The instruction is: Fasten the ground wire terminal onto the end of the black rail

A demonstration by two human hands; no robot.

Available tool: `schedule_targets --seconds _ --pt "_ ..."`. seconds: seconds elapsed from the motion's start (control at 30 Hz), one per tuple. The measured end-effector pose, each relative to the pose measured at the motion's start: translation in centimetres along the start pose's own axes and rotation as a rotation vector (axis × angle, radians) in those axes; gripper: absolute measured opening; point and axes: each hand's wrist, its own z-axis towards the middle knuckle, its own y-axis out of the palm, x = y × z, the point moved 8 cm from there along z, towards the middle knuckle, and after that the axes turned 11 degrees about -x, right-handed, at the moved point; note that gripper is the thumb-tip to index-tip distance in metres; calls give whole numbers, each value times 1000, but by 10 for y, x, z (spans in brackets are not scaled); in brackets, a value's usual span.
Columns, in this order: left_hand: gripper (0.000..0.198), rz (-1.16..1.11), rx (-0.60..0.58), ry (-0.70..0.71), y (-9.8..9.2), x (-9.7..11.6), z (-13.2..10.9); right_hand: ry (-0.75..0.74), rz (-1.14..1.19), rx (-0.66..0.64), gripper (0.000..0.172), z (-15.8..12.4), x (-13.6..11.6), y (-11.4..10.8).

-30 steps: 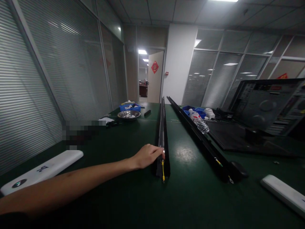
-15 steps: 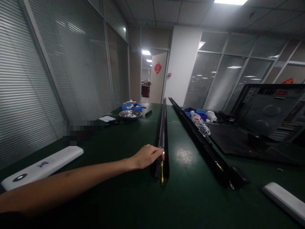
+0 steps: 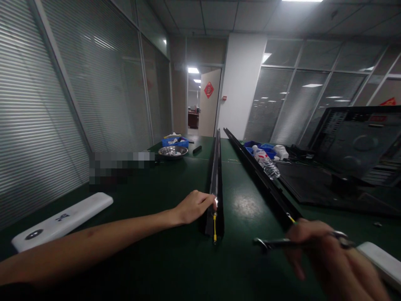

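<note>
My left hand (image 3: 196, 207) rests at the near end of a long black channel (image 3: 214, 175), its fingertips pressed together inside the channel. What they pinch, if anything, is too small to tell. Just below the fingertips lies a short yellow wire (image 3: 215, 228) with ring ends. On the right, my right hand (image 3: 326, 246) is wrapped round a dark metal wrench (image 3: 278, 243), whose jaw points left toward the channel. Behind this hand lies a second black channel (image 3: 263, 179) with a yellow-green wire (image 3: 291, 218), partly covered by the hand.
A metal bowl (image 3: 173, 152) and a blue bin (image 3: 175, 142) stand at the far left. A plastic bottle (image 3: 267, 162) leans by the second channel. White devices (image 3: 64, 221) lie on both sides. A large black panel (image 3: 357, 142) stands at right.
My right hand has come into view from the lower right with the wrench. My left hand stays at the channel. The view has shifted slightly.
</note>
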Motion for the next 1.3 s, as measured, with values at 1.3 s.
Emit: schedule_targets --seconds 1.3 --pt "58 59 -7 18 3 -3 1 -438 68 -89 39 123 -56 97"
